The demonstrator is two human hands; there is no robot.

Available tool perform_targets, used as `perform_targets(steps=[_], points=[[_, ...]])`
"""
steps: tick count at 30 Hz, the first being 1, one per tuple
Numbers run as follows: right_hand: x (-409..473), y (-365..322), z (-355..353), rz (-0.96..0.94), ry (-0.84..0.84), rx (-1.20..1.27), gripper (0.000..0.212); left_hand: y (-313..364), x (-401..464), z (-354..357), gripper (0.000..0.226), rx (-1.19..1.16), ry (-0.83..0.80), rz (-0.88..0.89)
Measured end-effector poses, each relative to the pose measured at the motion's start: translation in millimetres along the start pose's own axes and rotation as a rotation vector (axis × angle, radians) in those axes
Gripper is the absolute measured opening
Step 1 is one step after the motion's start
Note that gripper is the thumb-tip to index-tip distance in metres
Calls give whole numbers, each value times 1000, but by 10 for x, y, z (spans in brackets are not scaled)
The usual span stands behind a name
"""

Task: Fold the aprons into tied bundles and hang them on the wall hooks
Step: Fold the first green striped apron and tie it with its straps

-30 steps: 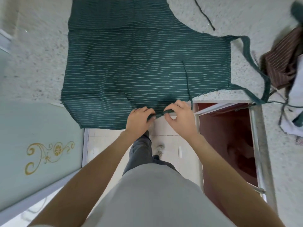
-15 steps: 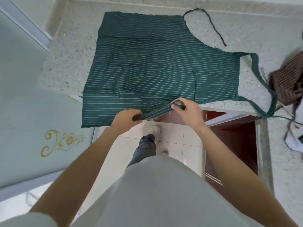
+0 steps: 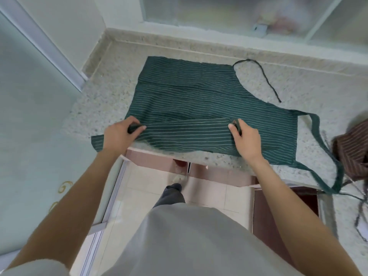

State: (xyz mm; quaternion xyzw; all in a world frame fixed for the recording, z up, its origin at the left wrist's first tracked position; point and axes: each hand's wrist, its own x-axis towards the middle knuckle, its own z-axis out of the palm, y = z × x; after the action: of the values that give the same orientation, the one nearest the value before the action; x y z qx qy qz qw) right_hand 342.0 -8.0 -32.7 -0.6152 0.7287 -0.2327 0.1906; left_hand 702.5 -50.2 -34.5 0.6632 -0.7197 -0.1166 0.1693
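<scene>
This looked like a home kitchen or a utility corner of one. The surface (image 3: 111,92) was a speckled terrazzo-like stone slab with a raised lip at the back, built into a corner. Under its front edge stood reddish-brown cabinet doors (image 3: 278,212) in metal frames. Behind it ran a frosted sliding window (image 3: 219,14) with pale frames. On the left stood a frosted glass door (image 3: 29,126) with a gold scroll pattern. The floor (image 3: 209,192) was laid in glossy pale tiles.
</scene>
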Motion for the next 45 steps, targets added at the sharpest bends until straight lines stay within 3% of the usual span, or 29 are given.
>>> perform_targets(steps=[5,10,15,21,27,34,37,42,45], points=[[884,-56,-136,28,89,-192,36,118,1093,-97,16,49,60,219],[1709,-87,-245,75,168,-224,32,196,2250,-61,19,216,167,419],[2478,-9,-214,167,174,-251,28,308,3214,182,22,289,75,499],[3217,185,58,280,53,-175,25,247,3905,787,22,327,-171,370],[3640,392,404,365,-159,-266,32,51,4071,1217,32,322,-353,286],[3861,491,553,369,-207,-460,24,-188,4079,1436,14,279,-176,335],[3919,501,618,395,-208,-506,24,-216,4124,1472,15,295,-176,307],[3864,542,734,418,-111,-498,26,-231,4220,1536,26,321,-166,204],[3766,556,760,420,-27,-392,28,-158,4166,1528,24,345,-73,230]])
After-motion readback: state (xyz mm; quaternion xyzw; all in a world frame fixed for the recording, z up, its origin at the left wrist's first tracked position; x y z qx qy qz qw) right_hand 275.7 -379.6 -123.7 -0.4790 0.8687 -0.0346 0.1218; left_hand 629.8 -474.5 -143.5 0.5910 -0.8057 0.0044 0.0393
